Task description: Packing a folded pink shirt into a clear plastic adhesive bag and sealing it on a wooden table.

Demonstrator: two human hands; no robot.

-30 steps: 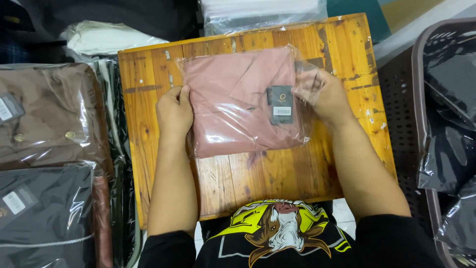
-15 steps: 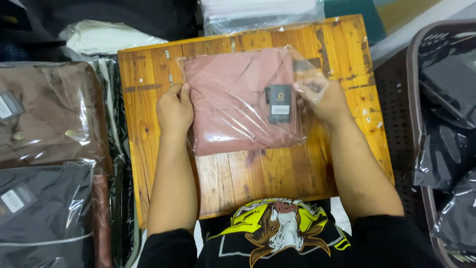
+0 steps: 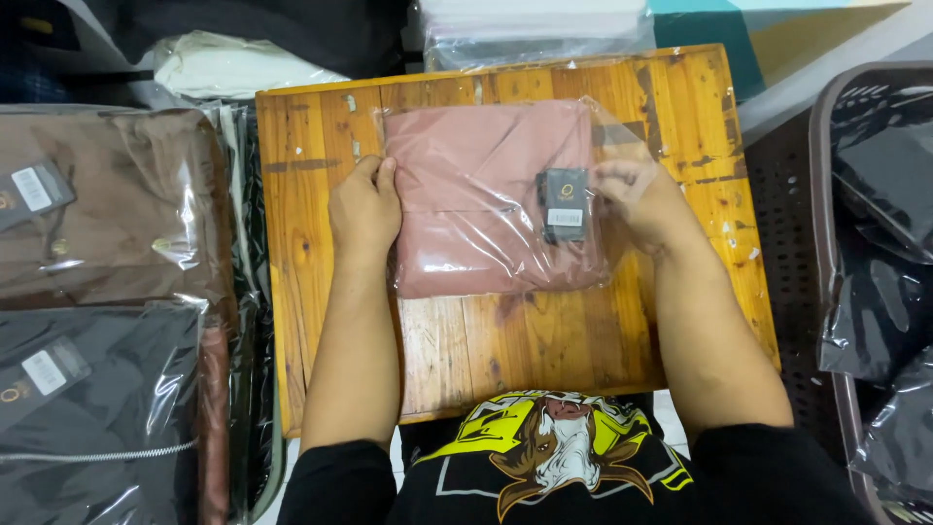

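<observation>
The person is leaning over a wooden counter (image 3: 505,350), both forearms reaching forward from a black shirt with a yellow graphic (image 3: 569,457). The left hand (image 3: 364,209) is pressing on the left edge of a pink folded garment in a clear plastic bag (image 3: 486,199) — its fingers (image 3: 374,175) curled down over the bag's border, closed against it rather than lifting it. The right hand (image 3: 637,199) is working at the bag's right side, where loose clear film juts past the cloth; its fingers are bent into that film, seemingly pinching it, just beside a small dark tag (image 3: 564,204). The bag is lying flat on the far half of the counter.

This looks like the flap-closing stage of bagging: the cloth is inside, the open end loose. The next move calls for folding that film flat while the left hand steadies the pack.

Farther out, brown and dark bagged garments (image 3: 97,292) are stacked left — a dark basket (image 3: 826,243) of black bagged ones sits right.
</observation>
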